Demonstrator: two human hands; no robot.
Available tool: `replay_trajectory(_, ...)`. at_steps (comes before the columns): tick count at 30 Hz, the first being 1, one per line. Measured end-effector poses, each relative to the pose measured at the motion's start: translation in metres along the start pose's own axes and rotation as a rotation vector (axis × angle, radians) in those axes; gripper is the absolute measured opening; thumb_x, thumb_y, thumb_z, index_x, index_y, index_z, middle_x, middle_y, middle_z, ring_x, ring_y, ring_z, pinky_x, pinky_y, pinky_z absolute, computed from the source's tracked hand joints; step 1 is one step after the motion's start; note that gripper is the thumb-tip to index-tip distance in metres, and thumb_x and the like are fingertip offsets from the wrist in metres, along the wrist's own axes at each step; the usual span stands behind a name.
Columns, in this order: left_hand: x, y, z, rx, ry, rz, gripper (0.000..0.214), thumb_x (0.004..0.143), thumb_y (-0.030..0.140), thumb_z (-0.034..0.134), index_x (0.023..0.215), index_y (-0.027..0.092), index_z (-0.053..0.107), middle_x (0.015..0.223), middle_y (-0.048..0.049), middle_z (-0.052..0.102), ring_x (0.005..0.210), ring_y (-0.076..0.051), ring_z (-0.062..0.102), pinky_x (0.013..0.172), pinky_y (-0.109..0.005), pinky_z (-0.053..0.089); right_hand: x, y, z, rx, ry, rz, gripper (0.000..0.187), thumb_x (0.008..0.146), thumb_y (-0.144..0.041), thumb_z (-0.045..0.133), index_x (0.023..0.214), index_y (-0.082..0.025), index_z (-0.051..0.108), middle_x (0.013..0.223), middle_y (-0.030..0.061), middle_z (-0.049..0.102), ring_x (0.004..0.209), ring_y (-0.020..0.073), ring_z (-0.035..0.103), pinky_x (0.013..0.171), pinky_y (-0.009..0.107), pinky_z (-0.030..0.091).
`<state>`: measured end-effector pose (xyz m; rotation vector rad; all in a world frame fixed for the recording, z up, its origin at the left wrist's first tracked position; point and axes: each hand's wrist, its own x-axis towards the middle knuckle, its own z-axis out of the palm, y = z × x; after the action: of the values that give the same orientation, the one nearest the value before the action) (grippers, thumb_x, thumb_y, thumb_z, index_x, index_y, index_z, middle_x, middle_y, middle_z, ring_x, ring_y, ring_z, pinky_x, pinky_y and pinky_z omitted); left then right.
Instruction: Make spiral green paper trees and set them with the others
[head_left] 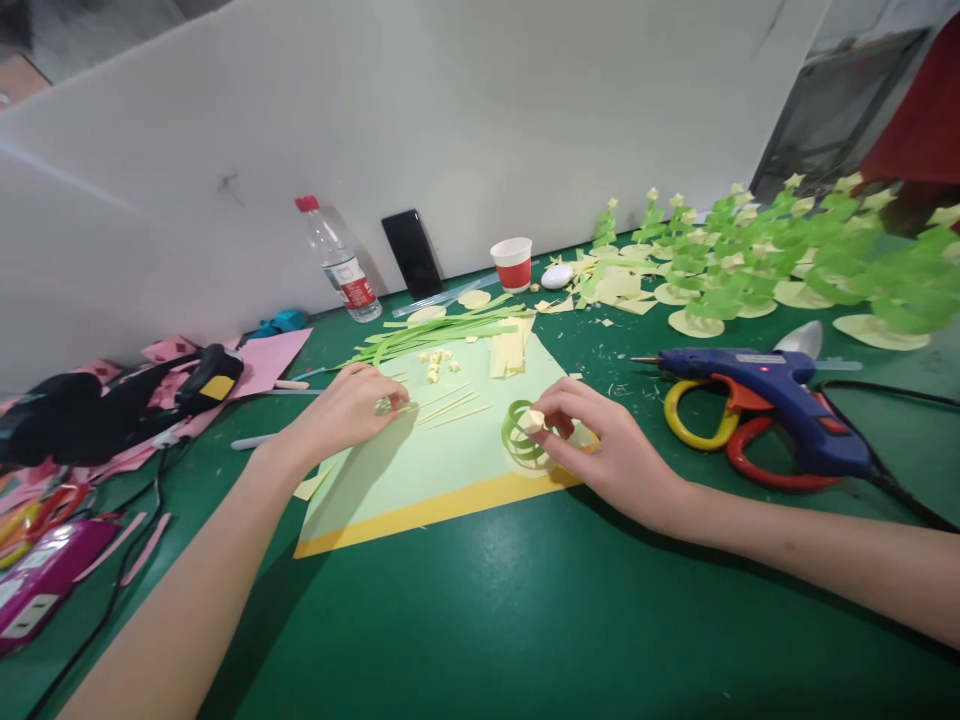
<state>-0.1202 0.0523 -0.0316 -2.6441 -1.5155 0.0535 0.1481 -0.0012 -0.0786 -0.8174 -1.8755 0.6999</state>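
Note:
My right hand (600, 435) pinches a small pale-yellow paper star (532, 421) between thumb and fingers. Just beneath and left of the star is a curled green paper spiral (514, 440), over a round pale paper disc (529, 468). My left hand (352, 410) has its thumb and index finger closed together at the ends of several thin pale sticks (450, 405); what sits between the fingertips is too small to make out. Both hands are over a light-green paper sheet (405, 480) with a yellow strip (442, 505) along its near edge.
On the sheet lie small paper stars (435, 365), green strips (435, 332) and pale strips (508, 350). A glue gun (772, 385) rests over scissors (701, 425) at right, before finished paper plants (750, 250). Behind stand a bottle (349, 270), phone (412, 255) and cup (513, 268).

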Motion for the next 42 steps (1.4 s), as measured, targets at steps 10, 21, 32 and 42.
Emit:
replay_trajectory(10, -0.001, -0.001, -0.003, 0.025, -0.001, -0.003, 0.020, 0.074, 0.030, 0.045, 0.076, 0.023, 0.064, 0.083, -0.0039, 0.069, 0.081, -0.024, 0.057, 0.085, -0.044, 0.038, 0.000, 0.000, 0.000, -0.002, -0.001, -0.001, 0.010, 0.081, -0.018, 0.045, 0.072, -0.017, 0.050, 0.072, 0.0023, 0.051, 0.063, 0.0099, 0.047, 0.053, 0.021, 0.040)
replay_trajectory(21, 0.000, 0.007, -0.004, 0.012, -0.004, 0.042, 0.029, 0.076, 0.030, 0.041, 0.071, 0.027, 0.069, 0.078, -0.0032, 0.066, 0.078, -0.022, 0.055, 0.078, -0.039, 0.041, 0.000, 0.000, 0.000, -0.005, -0.004, 0.003, 0.010, 0.081, -0.019, 0.045, 0.072, -0.017, 0.050, 0.072, 0.0025, 0.051, 0.062, 0.0098, 0.047, 0.052, 0.021, 0.040)
replay_trajectory(32, -0.001, 0.010, -0.006, -0.016, -0.050, 0.046, 0.028, 0.076, 0.030, 0.041, 0.069, 0.027, 0.068, 0.077, -0.0018, 0.067, 0.077, -0.021, 0.055, 0.081, -0.040, 0.037, 0.000, 0.000, 0.000, -0.011, -0.001, 0.004, 0.009, 0.081, -0.018, 0.045, 0.073, -0.017, 0.050, 0.073, 0.0026, 0.052, 0.064, 0.0106, 0.047, 0.053, 0.022, 0.040)
replay_trajectory(42, -0.003, 0.011, -0.009, -0.060, -0.114, 0.063, 0.020, 0.074, 0.033, 0.048, 0.064, 0.027, 0.065, 0.073, 0.0008, 0.065, 0.074, -0.020, 0.054, 0.079, -0.039, 0.035, 0.000, 0.000, 0.000, -0.004, 0.001, -0.002, 0.011, 0.082, -0.019, 0.045, 0.072, -0.017, 0.051, 0.072, 0.0024, 0.051, 0.063, 0.0100, 0.046, 0.053, 0.022, 0.040)
